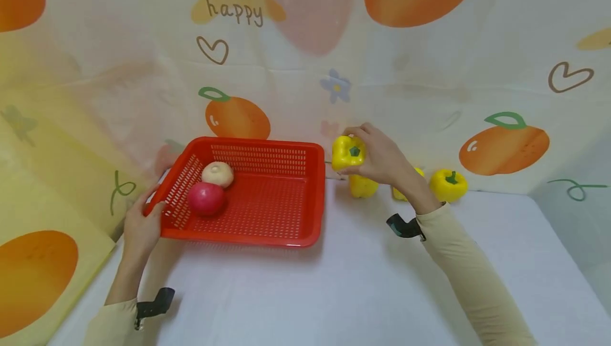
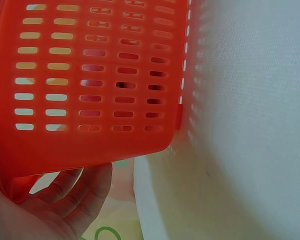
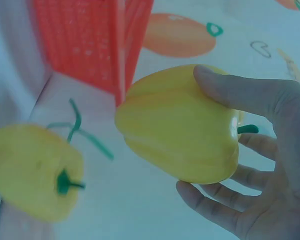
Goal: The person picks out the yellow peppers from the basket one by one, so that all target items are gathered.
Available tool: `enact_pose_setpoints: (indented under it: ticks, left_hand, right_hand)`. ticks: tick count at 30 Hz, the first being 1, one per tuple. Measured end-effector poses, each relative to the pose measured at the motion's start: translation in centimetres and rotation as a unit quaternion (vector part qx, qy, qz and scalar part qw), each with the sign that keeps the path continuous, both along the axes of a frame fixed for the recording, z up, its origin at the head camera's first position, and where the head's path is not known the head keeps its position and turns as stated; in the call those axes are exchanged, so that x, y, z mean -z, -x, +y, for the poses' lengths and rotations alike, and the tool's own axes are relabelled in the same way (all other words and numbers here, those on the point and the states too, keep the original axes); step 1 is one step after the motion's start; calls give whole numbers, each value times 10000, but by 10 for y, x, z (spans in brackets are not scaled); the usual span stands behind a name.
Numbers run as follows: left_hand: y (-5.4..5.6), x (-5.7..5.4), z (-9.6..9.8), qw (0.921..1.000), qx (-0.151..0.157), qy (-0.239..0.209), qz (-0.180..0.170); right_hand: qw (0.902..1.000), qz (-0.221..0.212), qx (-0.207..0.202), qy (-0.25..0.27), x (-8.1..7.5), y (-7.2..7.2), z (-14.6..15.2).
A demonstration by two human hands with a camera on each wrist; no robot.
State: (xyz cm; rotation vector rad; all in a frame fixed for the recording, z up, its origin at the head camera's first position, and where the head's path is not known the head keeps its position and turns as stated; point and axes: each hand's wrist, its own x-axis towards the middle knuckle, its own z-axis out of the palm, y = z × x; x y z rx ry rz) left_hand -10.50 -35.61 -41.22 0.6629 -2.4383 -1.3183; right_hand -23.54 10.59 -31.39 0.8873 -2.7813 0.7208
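My left hand [image 1: 142, 229] grips the left rim of a red plastic basket [image 1: 315, 218], its fingers around the edge in the left wrist view. Inside the basket, at the left, lie a pinkish-red round item [image 1: 206, 199] and a cream-coloured round item [image 1: 218, 174], touching or nearly so. Just beyond the basket's right side, my right hand [image 1: 382, 157] holds a yellow bell pepper [image 1: 347, 153] above the table. The right wrist view shows the thumb on one side of this pepper [image 3: 182, 125] and the fingers on the other.
Below and behind the right hand are more yellow bell peppers: one [image 1: 363, 187] near the basket, one [image 1: 400, 194] partly hidden by the wrist, and one [image 1: 448, 186] farther right. A printed cloth backdrop [image 1: 406, 91] rises behind the white table [image 1: 267, 298].
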Motion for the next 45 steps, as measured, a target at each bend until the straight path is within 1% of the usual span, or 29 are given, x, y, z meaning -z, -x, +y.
enact_pose_setpoints:
  ticks: [3, 8, 15, 17, 21, 31, 35, 41, 45]
  left_hand:
    - [0, 1, -1, 10000, -36, 7, 76]
    - [2, 1, -1, 10000, 10, 10, 86]
    - [2, 2, 0, 9999, 35, -154, 64]
    - [1, 2, 0, 9998, 36, -184, 60]
    - [0, 1, 0, 9998, 32, -213, 5]
    - [1, -1, 2, 9996, -1, -258, -64]
    - [0, -2, 2, 9997, 10, -233, -121]
    - [0, -1, 2, 9997, 4, -231, -90]
    - [1, 0, 2, 9997, -8, -232, -90]
  right_hand:
    - [10000, 16, 26, -33, 3, 1, 14]
    - [9995, 79, 288, -67, 4, -1, 40]
    - [9955, 75, 895, -304, -3, -5, 76]
    - [9944, 68, 998, -335, -5, -5, 86]
    - [9930, 99, 1118, -376, -7, -5, 106]
    - [9878, -135, 1494, -410, -7, -7, 149]
    - [9863, -133, 1596, -388, -6, -9, 161]
    - [9856, -14, 1642, -400, -2, -10, 178]
    - [9832, -10, 1764, -474, 0, -11, 195]
